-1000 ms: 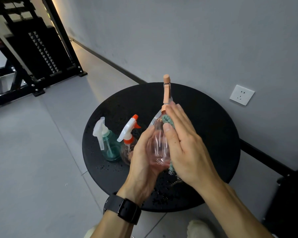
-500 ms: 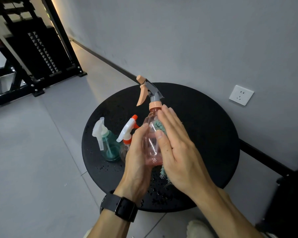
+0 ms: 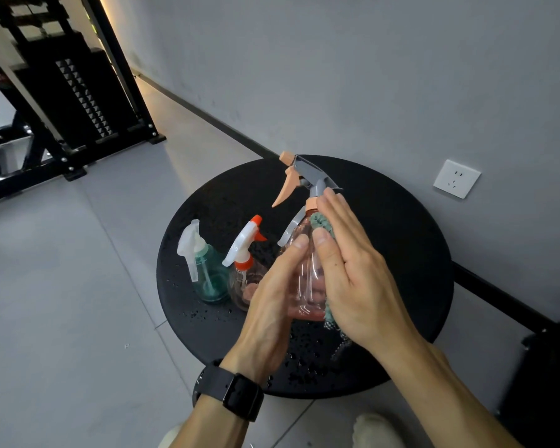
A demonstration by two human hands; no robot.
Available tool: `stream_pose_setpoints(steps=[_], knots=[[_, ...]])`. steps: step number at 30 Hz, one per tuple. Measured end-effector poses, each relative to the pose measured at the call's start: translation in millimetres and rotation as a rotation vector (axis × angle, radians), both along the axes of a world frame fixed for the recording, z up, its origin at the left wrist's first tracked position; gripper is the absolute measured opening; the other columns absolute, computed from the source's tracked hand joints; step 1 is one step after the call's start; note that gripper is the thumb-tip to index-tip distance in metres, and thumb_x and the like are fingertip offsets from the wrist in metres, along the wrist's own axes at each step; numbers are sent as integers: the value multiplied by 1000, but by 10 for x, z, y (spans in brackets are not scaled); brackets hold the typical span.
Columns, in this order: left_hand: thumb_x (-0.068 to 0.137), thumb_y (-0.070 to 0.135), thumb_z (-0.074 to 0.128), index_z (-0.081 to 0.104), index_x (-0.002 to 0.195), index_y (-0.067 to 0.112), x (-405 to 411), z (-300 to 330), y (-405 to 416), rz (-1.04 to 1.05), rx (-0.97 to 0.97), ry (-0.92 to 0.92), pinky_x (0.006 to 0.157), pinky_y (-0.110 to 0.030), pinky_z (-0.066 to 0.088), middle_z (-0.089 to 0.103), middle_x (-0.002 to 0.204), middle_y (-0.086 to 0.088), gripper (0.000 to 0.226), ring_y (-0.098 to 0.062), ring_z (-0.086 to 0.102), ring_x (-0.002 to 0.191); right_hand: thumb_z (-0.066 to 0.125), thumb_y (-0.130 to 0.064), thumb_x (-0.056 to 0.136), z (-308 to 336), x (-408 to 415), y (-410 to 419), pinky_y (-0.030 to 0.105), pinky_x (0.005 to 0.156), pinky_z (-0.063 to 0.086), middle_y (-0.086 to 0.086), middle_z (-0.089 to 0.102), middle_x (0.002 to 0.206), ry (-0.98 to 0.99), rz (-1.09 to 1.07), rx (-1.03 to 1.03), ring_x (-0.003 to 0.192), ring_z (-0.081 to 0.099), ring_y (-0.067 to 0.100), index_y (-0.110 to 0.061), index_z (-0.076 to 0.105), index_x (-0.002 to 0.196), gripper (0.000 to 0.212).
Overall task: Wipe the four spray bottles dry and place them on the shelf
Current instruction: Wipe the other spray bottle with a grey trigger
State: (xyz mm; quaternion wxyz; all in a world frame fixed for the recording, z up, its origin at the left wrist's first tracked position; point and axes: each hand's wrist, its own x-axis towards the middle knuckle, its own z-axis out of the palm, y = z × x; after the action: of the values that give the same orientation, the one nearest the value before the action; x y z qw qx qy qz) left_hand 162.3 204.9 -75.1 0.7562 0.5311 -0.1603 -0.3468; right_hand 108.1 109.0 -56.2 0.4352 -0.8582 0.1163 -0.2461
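Observation:
A clear pink spray bottle [image 3: 307, 273] with a grey head and peach trigger is held upright above the round black table [image 3: 401, 253]. My left hand [image 3: 272, 305] grips its left side, thumb on the front. My right hand [image 3: 353, 273] presses a green cloth [image 3: 320, 221] flat against the bottle's right side, fingers straight and reaching up to the neck. The cloth's end hangs below my palm. On the table's left stand a teal bottle [image 3: 210, 279] with a white trigger and a clear bottle [image 3: 243, 282] with a white and orange trigger. No other spray bottle is in view.
Water drops speckle the table's front and left. A black metal rack [image 3: 62, 92] stands at the upper left on the tiled floor. The grey wall with a white socket [image 3: 456, 178] runs close behind the table. A dark object [image 3: 547, 383] sits at the lower right.
The pink bottle has turned in my hands, so its trigger now points left. My right hand with the cloth has slid up along the bottle towards the neck.

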Motion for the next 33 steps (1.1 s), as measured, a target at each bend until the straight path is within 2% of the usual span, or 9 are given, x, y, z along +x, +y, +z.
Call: stream_pose_setpoints(steps=[4,7,11,14,17,20,26,29,33], knots=[[91,51,64,65,128,22,15,9,1,11,47,23,92,-44,56,70,125,-9,47,-26,70,111,25,-40,99,27,-10,-17,16,117,13,-21,16,156,19,7,39,141,7,-14,-33,17,148,51],[80,52,74,57,133,14,35,-19,1,83,40,47,81,-43,57,70,121,-13,68,-26,72,100,26,-41,100,18,-13,2,25,119,19,-26,16,154,20,27,93,141,9,-13,-40,15,146,48],[92,34,63,77,105,21,63,-1,23,71,-113,89,67,-29,58,74,100,-2,24,-13,73,84,25,-41,101,-10,-19,78,24,119,20,-30,10,152,25,47,54,140,5,-15,-36,12,149,50],[88,33,60,81,92,23,86,28,38,79,-172,97,64,-24,57,73,96,-1,23,-9,71,85,23,-41,102,-43,-7,124,18,118,13,-27,6,155,3,45,-21,141,-1,-14,-30,12,150,51],[93,43,60,77,104,23,106,1,48,114,-85,53,79,-33,57,65,113,-6,29,-23,62,105,23,-41,103,-68,12,143,18,118,8,-17,8,160,-7,44,-112,144,-2,-9,-23,16,153,53],[101,44,49,73,115,27,58,-8,39,89,-2,-2,82,-36,55,70,121,-1,33,-19,66,114,24,-39,104,-69,12,118,13,116,6,-13,13,160,-16,29,-138,144,0,-7,-20,19,153,52],[86,51,63,68,122,23,9,9,24,31,53,16,79,-38,55,72,113,-9,47,-22,71,99,27,-41,99,25,-22,-5,15,117,13,-27,14,151,-10,6,87,141,7,-14,-37,15,146,48],[84,48,65,67,122,16,-5,-4,7,40,16,45,69,-30,56,69,94,-5,50,-16,66,81,27,-41,99,37,-18,-20,19,118,17,-28,16,150,-15,4,117,141,10,-13,-40,13,143,46],[92,38,59,64,125,20,-1,-2,3,47,-33,36,61,-22,56,76,92,8,38,-3,72,79,26,-43,98,15,-17,35,15,116,15,-27,15,151,-5,16,87,141,8,-14,-37,15,147,50]])
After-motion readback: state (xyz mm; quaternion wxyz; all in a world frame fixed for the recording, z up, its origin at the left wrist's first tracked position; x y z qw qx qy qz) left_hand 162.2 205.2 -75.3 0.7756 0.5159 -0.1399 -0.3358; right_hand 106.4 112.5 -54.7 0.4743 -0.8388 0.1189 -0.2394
